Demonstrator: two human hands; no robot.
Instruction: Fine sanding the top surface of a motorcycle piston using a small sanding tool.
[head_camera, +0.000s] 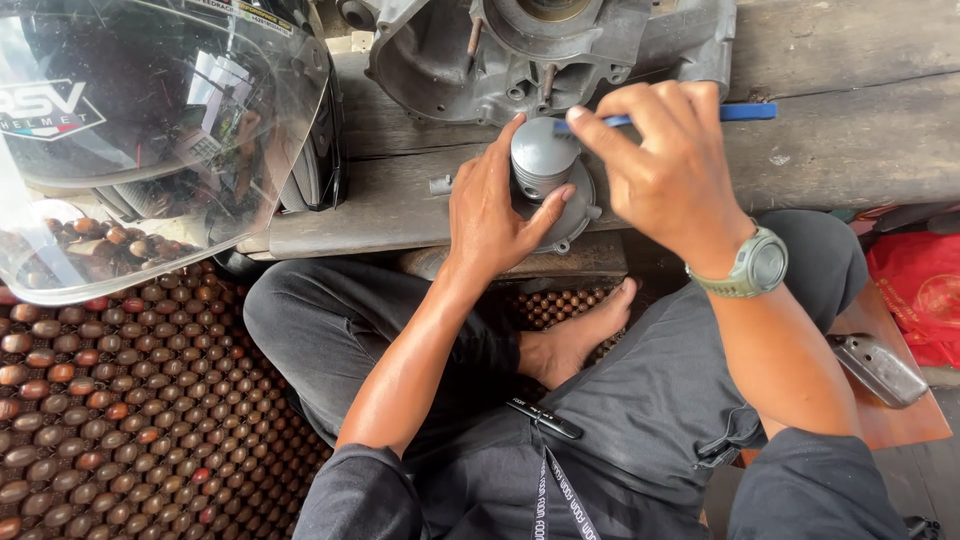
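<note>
A grey metal piston stands upright on a round metal part that lies on the wooden plank. My left hand wraps around the piston from the left, thumb and fingers against its side. My right hand, with a grey-green watch on the wrist, hovers just right of and above the piston and pinches a thin blue tool that points toward the piston's top edge. An engine casing sits just behind the piston.
A helmet with a clear visor rests at the left. A wooden bead mat covers the floor under my crossed legs and bare foot. A metal part lies on a board at the right, beside a red bag.
</note>
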